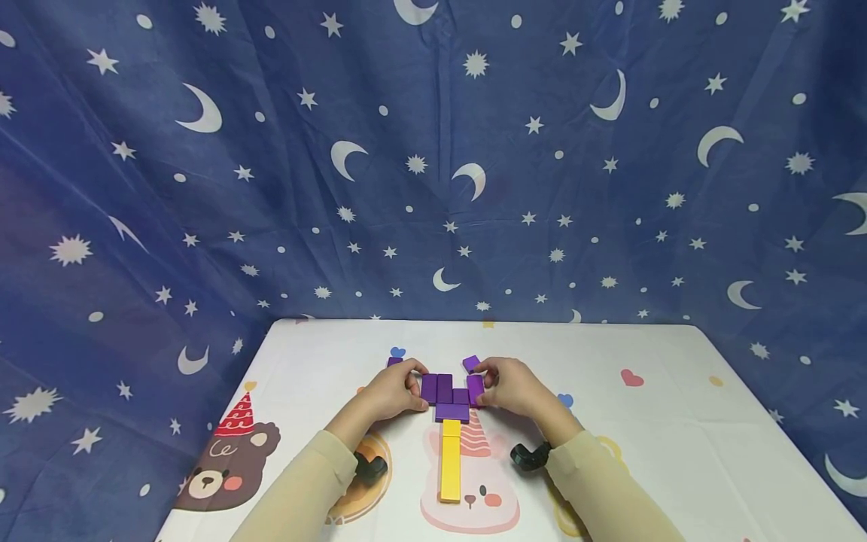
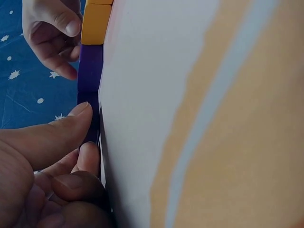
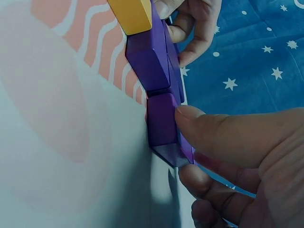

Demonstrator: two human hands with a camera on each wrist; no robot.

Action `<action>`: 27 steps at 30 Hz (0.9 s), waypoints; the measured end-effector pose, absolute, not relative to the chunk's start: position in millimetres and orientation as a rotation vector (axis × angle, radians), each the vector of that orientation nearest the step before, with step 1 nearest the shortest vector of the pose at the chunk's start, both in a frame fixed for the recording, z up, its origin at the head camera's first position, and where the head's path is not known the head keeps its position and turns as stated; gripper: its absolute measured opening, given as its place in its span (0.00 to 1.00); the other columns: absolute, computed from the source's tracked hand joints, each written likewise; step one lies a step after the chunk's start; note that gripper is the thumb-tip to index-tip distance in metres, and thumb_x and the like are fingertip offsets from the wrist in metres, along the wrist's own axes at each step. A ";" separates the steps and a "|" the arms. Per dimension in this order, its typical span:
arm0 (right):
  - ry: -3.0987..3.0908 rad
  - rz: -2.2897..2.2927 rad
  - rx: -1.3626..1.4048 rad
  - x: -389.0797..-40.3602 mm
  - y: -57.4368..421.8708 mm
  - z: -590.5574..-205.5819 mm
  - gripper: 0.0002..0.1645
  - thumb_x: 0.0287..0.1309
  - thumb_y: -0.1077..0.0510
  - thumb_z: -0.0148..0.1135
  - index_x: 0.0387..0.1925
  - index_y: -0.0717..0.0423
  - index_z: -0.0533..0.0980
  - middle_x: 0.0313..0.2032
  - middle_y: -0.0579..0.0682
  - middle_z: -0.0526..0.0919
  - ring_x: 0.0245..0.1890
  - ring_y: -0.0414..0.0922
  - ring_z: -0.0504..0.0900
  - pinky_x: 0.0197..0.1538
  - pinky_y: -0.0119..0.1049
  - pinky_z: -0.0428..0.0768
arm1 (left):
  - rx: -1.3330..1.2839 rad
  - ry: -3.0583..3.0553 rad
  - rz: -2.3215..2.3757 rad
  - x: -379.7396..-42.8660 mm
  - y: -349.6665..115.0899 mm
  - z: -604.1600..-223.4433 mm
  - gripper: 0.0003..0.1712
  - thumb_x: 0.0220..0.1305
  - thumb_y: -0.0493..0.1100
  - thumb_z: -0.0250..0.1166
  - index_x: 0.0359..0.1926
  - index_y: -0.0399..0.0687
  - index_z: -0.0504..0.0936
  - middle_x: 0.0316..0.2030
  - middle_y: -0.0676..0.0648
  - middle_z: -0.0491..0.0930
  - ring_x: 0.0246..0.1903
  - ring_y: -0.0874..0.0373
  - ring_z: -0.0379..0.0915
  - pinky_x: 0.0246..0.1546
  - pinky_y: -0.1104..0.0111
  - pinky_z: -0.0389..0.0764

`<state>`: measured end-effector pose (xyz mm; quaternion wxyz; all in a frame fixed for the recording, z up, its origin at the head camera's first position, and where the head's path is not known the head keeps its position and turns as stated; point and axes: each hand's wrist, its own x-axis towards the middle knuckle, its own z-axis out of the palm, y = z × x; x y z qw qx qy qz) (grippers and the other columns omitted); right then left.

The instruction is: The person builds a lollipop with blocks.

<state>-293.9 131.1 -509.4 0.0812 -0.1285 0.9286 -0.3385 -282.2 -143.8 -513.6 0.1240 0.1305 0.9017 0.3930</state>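
Flat purple blocks lie side by side at the table's middle. My left hand (image 1: 391, 393) pinches the leftmost upright purple block (image 1: 430, 389) between thumb and fingers; its thumb shows against the purple in the left wrist view. On the other side, my right hand (image 1: 518, 390) holds the right purple block (image 1: 476, 392) by thumb and fingertips, clearest in the right wrist view. Between them sit another upright purple block (image 1: 444, 388) and a small purple block (image 1: 460, 396). A crosswise purple block (image 1: 451, 412) lies below these, touching a column of yellow blocks (image 1: 450, 470).
One loose purple block (image 1: 470, 364) lies tilted beyond the right fingers. Another purple block (image 1: 394, 361) is partly hidden behind the left hand. Black curved devices (image 1: 530, 457) sit at both wrists. A white table (image 1: 677, 421) with printed cartoons ends at a blue starry curtain (image 1: 433, 226).
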 end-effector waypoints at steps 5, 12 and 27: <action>2.773 -0.983 -0.400 -293.4 133.0 -512.1 0.34 0.43 0.60 0.88 0.55 0.53 0.85 0.35 0.46 0.82 0.36 0.42 0.76 0.48 0.41 0.74 | 0.382 2.630 1.149 -282.4 -143.8 -513.8 0.34 0.56 0.39 0.83 0.62 0.49 0.80 0.30 0.52 0.79 0.29 0.59 0.72 0.43 0.63 0.73; 2.764 -0.981 -0.405 -290.9 132.9 -512.1 0.34 0.44 0.62 0.87 0.55 0.55 0.84 0.35 0.46 0.82 0.36 0.42 0.76 0.48 0.40 0.75 | 0.376 2.629 1.147 -281.9 -143.7 -513.3 0.34 0.56 0.39 0.83 0.62 0.50 0.80 0.30 0.53 0.79 0.29 0.59 0.72 0.42 0.63 0.73; 2.804 -0.954 -0.364 -291.9 130.4 -520.1 0.32 0.45 0.58 0.88 0.54 0.53 0.84 0.35 0.45 0.80 0.36 0.42 0.75 0.49 0.41 0.74 | 0.378 2.623 1.160 -282.0 -144.2 -514.1 0.33 0.56 0.39 0.83 0.62 0.49 0.80 0.29 0.52 0.79 0.28 0.59 0.71 0.40 0.63 0.73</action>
